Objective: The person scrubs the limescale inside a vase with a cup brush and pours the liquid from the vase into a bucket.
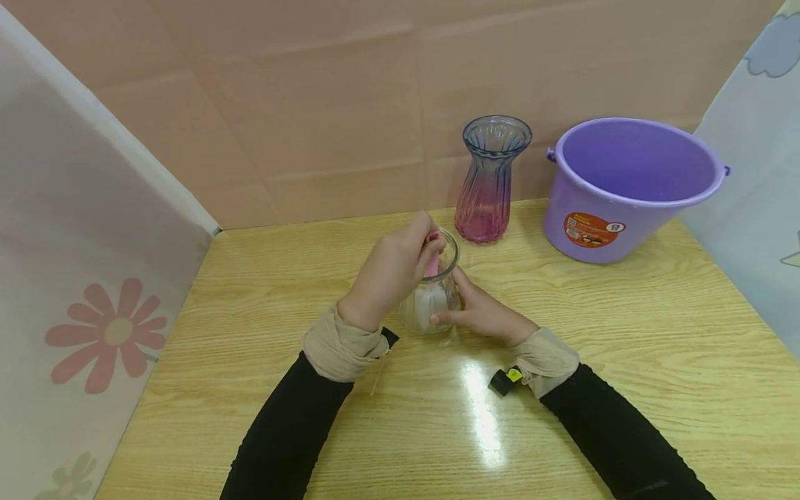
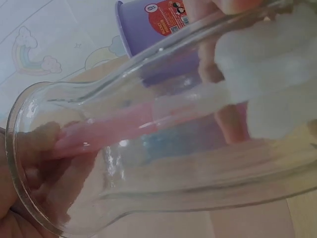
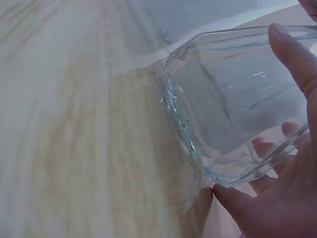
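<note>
A clear glass vase [image 1: 409, 314] with a wide rim is at the middle of the table. My left hand [image 1: 394, 267] reaches into its mouth from above and grips the pink handle [image 2: 114, 130] of a sponge brush. The brush's white sponge head [image 2: 272, 57] is down inside the vase, seen through the glass. My right hand [image 1: 484, 312] holds the vase body from the right, thumb on the near side, several fingers around the far side. In the right wrist view, the thick glass base [image 3: 181, 129] shows close to the tabletop.
A ribbed vase [image 1: 484, 194], blue fading to pink, stands behind the clear one near the back wall. To its right is a purple bucket [image 1: 625, 215] with an orange label. Patterned panels flank the wooden table [image 1: 250, 333].
</note>
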### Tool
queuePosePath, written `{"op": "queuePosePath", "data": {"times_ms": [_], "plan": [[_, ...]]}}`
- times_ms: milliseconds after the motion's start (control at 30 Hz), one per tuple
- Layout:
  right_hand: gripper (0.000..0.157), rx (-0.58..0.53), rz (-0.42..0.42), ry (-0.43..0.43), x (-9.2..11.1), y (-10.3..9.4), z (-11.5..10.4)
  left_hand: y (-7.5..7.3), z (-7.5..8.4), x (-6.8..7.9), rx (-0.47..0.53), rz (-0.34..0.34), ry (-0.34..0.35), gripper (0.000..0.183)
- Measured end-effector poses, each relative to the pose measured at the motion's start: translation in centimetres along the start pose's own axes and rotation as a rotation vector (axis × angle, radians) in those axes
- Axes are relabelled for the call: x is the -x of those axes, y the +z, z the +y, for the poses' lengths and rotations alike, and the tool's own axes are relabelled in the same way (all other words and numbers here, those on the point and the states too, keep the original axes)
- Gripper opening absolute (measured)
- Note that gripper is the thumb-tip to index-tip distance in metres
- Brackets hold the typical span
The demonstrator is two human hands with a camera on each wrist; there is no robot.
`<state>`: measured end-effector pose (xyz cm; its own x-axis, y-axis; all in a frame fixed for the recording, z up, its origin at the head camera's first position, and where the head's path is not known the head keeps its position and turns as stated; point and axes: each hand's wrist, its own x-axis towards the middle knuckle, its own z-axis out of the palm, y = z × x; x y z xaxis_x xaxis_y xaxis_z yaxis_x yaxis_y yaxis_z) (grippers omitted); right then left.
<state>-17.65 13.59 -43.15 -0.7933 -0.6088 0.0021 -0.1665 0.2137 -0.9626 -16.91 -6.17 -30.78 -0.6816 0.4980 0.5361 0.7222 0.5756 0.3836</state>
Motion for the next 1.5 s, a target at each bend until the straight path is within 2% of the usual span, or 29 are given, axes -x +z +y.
{"op": "queuePosePath", "data": {"times_ms": [167,400,533,833,1100,1333,1500], "plan": [[0.107,0.005,-0.003,-0.007,-0.06,0.04,0.03,-0.03,0.08,-0.02,-0.031,0.005,0.022,0.011],[0.106,-0.006,-0.010,0.010,-0.06,0.10,-0.12,-0.16,0.39,-0.04,-0.128,-0.002,0.077,0.013],[0.108,0.003,-0.002,0.015,-0.06,0.09,-0.31,-0.21,0.48,-0.09,-0.144,-0.013,0.075,0.016],[0.109,-0.002,0.006,0.029,0.00,0.16,-0.34,-0.31,0.63,-0.34,-0.119,-0.056,0.024,0.015],[0.111,0.001,0.007,0.020,-0.13,0.17,0.08,-0.24,0.58,-0.49,-0.092,-0.075,-0.048,0.014],[0.113,-0.016,-0.001,-0.015,-0.31,0.10,0.57,-0.28,0.06,-0.61,-0.011,-0.103,-0.069,0.012],[0.112,-0.015,-0.004,-0.021,-0.30,0.12,0.51,-0.40,-0.05,-0.58,0.007,-0.105,-0.066,0.013]]}}
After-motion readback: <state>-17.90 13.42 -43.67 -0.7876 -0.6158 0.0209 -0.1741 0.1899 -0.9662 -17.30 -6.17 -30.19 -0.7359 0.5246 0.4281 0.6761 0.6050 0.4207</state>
